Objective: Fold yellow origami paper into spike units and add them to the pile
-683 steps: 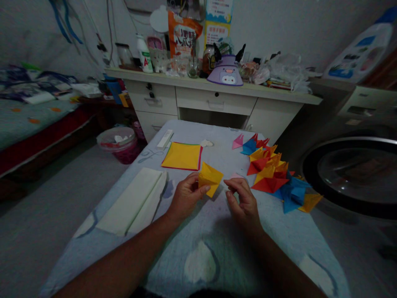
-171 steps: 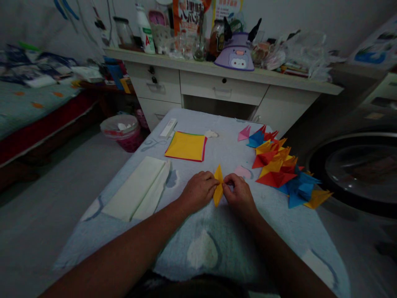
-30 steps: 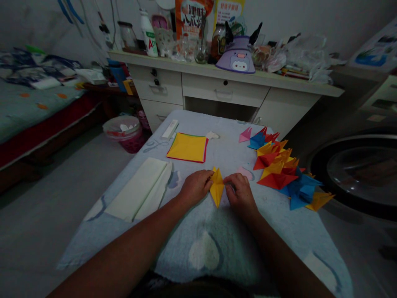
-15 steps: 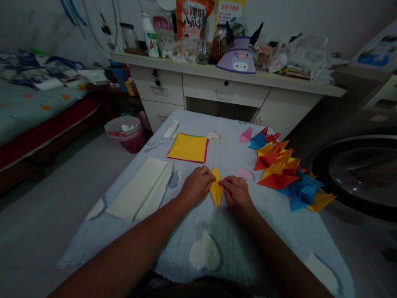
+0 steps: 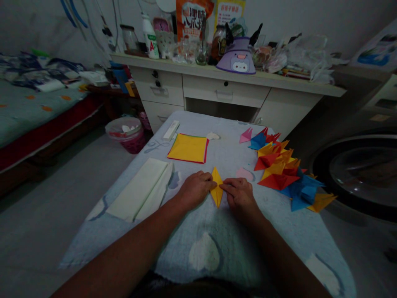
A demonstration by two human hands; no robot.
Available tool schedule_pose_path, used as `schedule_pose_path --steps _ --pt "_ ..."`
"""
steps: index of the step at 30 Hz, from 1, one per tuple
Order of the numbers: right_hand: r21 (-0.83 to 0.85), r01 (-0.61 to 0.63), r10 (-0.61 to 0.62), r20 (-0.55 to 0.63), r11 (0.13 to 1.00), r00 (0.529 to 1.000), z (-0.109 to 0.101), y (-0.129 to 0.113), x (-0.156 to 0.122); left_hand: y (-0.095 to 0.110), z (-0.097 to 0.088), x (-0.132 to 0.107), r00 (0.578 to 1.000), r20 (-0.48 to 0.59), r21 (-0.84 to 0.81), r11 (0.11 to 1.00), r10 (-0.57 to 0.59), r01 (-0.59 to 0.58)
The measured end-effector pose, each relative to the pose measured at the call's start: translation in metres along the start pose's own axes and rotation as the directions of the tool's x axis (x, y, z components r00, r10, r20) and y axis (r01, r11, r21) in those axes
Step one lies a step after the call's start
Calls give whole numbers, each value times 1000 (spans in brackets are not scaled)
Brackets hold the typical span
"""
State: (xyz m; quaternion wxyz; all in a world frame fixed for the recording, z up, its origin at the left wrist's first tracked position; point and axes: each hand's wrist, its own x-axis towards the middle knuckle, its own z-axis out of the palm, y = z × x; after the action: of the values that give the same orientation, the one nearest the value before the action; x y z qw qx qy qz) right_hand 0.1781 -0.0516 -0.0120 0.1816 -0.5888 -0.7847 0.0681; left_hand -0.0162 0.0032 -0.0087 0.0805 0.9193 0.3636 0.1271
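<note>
A yellow folded origami paper (image 5: 217, 194), shaped like a narrow diamond, lies on the cloth-covered table between my hands. My left hand (image 5: 198, 187) has its fingers closed on the paper's left edge. From the other side, my right hand (image 5: 240, 191) presses thumb and fingertips at its right edge. Behind my left hand lies a stack of square origami paper (image 5: 188, 148), yellow on top with red and green edges showing. Several folded paper cranes (image 5: 281, 176) in red, yellow, blue and pink are grouped on the right.
A folded white sheet (image 5: 141, 188) lies left of my left arm. Near the far left edge is a small white box (image 5: 171, 130). Beyond the table (image 5: 204, 252) stands a cluttered white cabinet (image 5: 223, 85). A pink bin (image 5: 132, 140) sits on the left, a washing machine (image 5: 359, 124) on the right.
My left hand's fingers have shifted slightly lower along the yellow paper. My right hand's fingers have straightened a little at its edge. The paper stays in place.
</note>
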Motion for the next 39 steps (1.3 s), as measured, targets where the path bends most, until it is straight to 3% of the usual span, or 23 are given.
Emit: schedule_pose_path --steps 9,13,16,20,24,31,39 --pt "-27 -22 22 14 999 1000 -1 17 -1 -2 -2 -2 999 -1 -29 999 42 -42" --pt "64 -31 32 -14 997 999 -2 22 -1 -3 -4 -3 998 8 -56 997 63 -62" --pt "120 -67 73 -46 991 996 -2 17 2 -4 -3 -3 998 0 -71 995 65 -65" --pt "69 -172 176 -67 983 982 1 2 8 -4 -2 -3 999 -23 -125 991 49 -51" --pt "3 -215 214 -74 977 974 5 -6 10 -2 -3 -3 998 -65 -188 982 -27 14" --pt "14 -186 187 -62 982 980 6 -7 9 5 -4 -4 937 -123 -103 943 -327 316" --pt "102 -195 201 -53 975 978 4 -7 10 5 -1 -2 938 -114 -189 934 -329 304"
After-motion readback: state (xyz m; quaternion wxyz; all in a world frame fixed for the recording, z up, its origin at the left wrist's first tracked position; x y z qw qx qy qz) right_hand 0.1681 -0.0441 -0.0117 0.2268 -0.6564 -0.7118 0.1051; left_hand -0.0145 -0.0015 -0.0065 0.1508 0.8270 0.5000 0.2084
